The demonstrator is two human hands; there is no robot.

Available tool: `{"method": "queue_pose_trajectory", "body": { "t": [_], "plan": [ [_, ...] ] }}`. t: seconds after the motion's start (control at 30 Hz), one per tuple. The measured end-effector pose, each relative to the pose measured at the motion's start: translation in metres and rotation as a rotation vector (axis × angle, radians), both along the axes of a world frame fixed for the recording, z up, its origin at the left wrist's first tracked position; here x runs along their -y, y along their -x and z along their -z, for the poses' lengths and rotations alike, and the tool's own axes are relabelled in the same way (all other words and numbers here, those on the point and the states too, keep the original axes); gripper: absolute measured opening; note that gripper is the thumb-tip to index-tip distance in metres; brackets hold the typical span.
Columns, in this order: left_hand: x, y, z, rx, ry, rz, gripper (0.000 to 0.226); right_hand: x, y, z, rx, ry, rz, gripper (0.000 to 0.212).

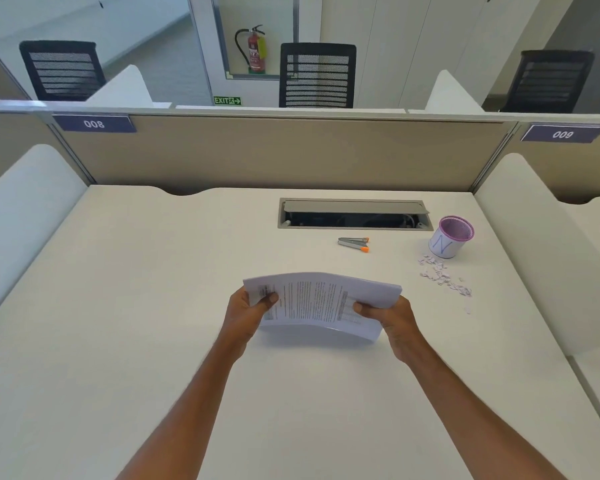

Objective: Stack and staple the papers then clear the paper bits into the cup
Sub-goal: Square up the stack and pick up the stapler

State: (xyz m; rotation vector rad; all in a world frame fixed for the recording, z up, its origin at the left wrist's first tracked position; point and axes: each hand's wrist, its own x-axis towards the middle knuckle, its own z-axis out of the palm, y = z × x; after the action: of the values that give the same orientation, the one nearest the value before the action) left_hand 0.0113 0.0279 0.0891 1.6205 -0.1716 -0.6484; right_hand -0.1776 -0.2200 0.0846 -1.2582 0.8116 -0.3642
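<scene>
Both hands are out over the middle of the desk, each gripping one end of a stack of printed papers [321, 303]. The left hand [246, 311] pinches the left edge, thumb laid on the top sheet and fingers curled underneath; the right hand [390, 318] does the same at the right edge. Between them the stack bows upward in a shallow arch and sits slightly askew, its right end lower in the frame than its left. From here it looks lifted off the desk [136, 306], though I cannot tell whether the near edge touches.

Just above the papers in the frame, a small silver stapler [353, 244] with orange tips lies on its side. To its right, in the right-centre of the frame, stands a purple mesh cup [451, 237] wrapped in a white label with a blue mark. A scatter of small paper bits [442, 275] lies on the desk just below the cup.

Above the stapler, a cable tray [355, 214] in the desk has its flap raised. A beige partition [274, 150] runs across behind it, with tags reading 008 and 009.
</scene>
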Motion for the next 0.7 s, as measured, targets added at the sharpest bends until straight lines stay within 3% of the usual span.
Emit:
{"method": "queue_pose_trajectory", "body": {
  "t": [0.27, 0.37, 0.43, 0.53, 0.63, 0.7],
  "plan": [
    [0.002, 0.014, 0.0, 0.017, -0.073, -0.031, 0.019, -0.002, 0.02, 0.015, -0.018, 0.022, -0.014, 0.059],
    [0.001, 0.009, -0.011, 0.097, -0.119, -0.014, 0.019, 0.007, 0.022, 0.0, -0.004, 0.1, 0.012, 0.071],
    [0.002, 0.006, -0.022, 0.167, -0.162, 0.009, 0.022, 0.011, 0.02, -0.016, -0.037, 0.235, 0.051, 0.078],
    [0.006, 0.002, -0.041, 0.31, -0.233, 0.07, 0.023, 0.01, 0.014, -0.043, -0.186, 0.649, 0.035, 0.08],
    [0.015, 0.005, -0.062, 0.456, -0.273, 0.136, 0.014, 0.0, -0.003, -0.069, -0.218, 0.959, -0.112, 0.067],
    [0.024, 0.01, -0.077, 0.544, -0.3, 0.186, 0.011, -0.008, -0.014, -0.081, -0.154, 0.979, -0.219, 0.05]
  ]
}}
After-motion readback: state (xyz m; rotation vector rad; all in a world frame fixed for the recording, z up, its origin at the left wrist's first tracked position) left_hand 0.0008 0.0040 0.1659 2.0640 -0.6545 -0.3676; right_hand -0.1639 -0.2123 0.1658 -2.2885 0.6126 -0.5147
